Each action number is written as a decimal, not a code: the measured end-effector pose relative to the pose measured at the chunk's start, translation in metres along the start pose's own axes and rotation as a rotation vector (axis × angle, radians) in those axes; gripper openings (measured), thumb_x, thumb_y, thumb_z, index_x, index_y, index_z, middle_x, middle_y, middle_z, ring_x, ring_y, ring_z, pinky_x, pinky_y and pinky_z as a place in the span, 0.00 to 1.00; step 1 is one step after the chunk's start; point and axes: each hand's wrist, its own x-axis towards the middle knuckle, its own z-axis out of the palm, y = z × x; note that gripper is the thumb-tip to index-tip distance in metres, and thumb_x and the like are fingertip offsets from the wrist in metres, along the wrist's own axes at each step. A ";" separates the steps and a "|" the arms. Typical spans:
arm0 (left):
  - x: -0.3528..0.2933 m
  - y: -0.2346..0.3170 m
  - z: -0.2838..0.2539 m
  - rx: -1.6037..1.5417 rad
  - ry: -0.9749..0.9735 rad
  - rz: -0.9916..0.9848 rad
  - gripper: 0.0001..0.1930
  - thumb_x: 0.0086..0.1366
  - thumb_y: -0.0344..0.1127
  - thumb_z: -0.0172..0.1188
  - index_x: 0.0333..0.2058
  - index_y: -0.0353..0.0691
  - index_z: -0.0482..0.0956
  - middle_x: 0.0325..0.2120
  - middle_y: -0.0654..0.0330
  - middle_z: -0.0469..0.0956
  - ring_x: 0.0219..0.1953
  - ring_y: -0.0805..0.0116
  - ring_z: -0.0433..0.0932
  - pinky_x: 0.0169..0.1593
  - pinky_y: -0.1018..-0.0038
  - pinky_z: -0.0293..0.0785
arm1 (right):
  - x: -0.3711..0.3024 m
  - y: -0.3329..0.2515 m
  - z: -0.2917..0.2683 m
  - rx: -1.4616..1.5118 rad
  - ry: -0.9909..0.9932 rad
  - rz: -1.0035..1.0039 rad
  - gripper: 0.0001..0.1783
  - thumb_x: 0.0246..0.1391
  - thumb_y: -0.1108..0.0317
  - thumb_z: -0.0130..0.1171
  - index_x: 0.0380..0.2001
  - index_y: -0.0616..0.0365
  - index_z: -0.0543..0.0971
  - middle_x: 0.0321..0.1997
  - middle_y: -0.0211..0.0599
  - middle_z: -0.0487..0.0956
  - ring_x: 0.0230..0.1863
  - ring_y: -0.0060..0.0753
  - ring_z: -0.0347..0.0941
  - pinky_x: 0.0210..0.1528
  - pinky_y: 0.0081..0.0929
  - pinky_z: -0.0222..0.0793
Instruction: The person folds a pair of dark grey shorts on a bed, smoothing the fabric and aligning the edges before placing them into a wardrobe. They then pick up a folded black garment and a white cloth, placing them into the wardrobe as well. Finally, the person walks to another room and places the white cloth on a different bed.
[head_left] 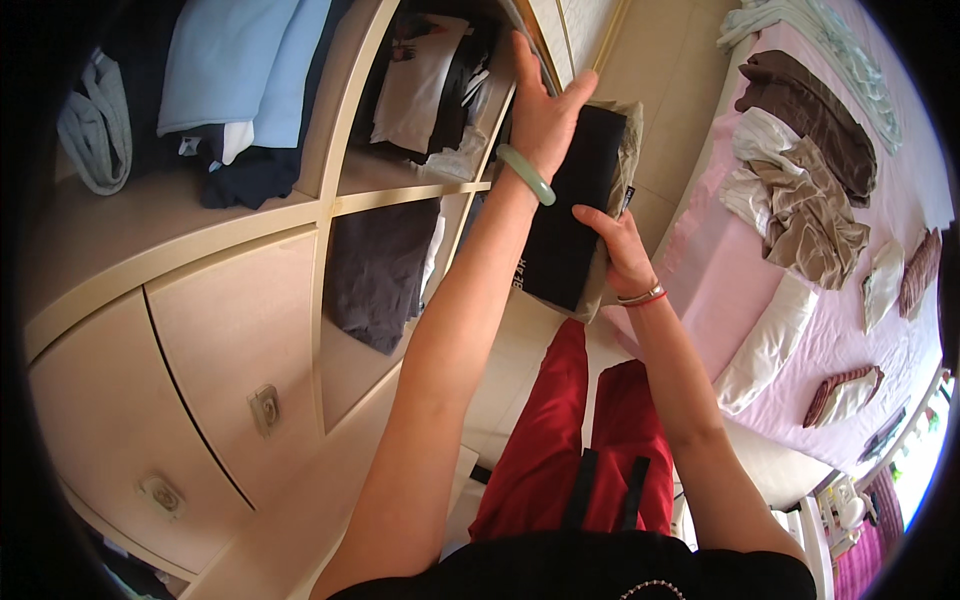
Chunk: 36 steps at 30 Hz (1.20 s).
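Observation:
My right hand [622,250] grips a small stack of folded clothes, thumb on top and the other fingers hidden beneath. A black folded garment [575,200] with pale lettering lies uppermost, and a khaki folded garment [630,145] shows along its edge. My left hand [550,115], with a pale green bangle on its wrist, is stretched out beside the upright edge of a cabinet door [540,45]. Its thumb and a finger are spread apart. Whether it touches that edge, I cannot tell.
Left is an open wardrobe [330,215]: light blue clothes [240,70] above, folded clothes [420,90] in a cubby, dark trousers [380,270] below. Two doors with handles [265,408] sit lower. Right, a pink-sheeted bed [705,290] bears brown clothes [815,215] and a white folded cloth [765,345].

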 end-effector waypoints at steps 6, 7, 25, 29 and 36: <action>-0.056 -0.022 -0.040 0.559 0.147 0.039 0.45 0.67 0.44 0.63 0.71 0.35 0.45 0.72 0.44 0.47 0.75 0.55 0.44 0.73 0.64 0.43 | 0.019 0.000 0.007 0.137 0.088 -0.111 0.24 0.55 0.72 0.62 0.56 0.61 0.74 0.50 0.36 0.80 0.50 0.32 0.77 0.54 0.31 0.75; -0.073 -0.026 -0.050 0.637 0.218 0.035 0.44 0.67 0.45 0.62 0.71 0.35 0.46 0.72 0.45 0.47 0.75 0.55 0.44 0.73 0.64 0.43 | 0.022 0.000 0.010 0.169 0.107 -0.126 0.23 0.56 0.72 0.62 0.56 0.62 0.74 0.50 0.36 0.80 0.49 0.32 0.77 0.54 0.31 0.75; -0.113 -0.043 -0.098 -1.144 0.241 -0.331 0.40 0.69 0.65 0.47 0.66 0.36 0.63 0.66 0.54 0.65 0.68 0.56 0.62 0.71 0.58 0.54 | 0.060 0.023 0.114 -0.115 0.441 -0.703 0.28 0.53 0.79 0.62 0.57 0.62 0.67 0.45 0.34 0.77 0.43 0.26 0.71 0.49 0.25 0.70; -0.121 -0.060 -0.103 -1.038 0.336 -0.457 0.27 0.73 0.47 0.46 0.65 0.41 0.64 0.64 0.57 0.67 0.65 0.59 0.66 0.68 0.57 0.60 | 0.051 0.025 0.149 -0.689 0.375 -0.705 0.36 0.49 0.75 0.63 0.63 0.55 0.65 0.44 0.52 0.81 0.43 0.51 0.80 0.45 0.37 0.74; -0.081 -0.059 -0.120 -1.295 0.318 -0.338 0.22 0.72 0.42 0.52 0.61 0.42 0.70 0.59 0.59 0.74 0.61 0.64 0.72 0.66 0.61 0.64 | 0.108 -0.015 0.169 -0.775 0.000 -0.672 0.33 0.49 0.73 0.66 0.59 0.62 0.69 0.47 0.47 0.82 0.48 0.41 0.80 0.51 0.32 0.73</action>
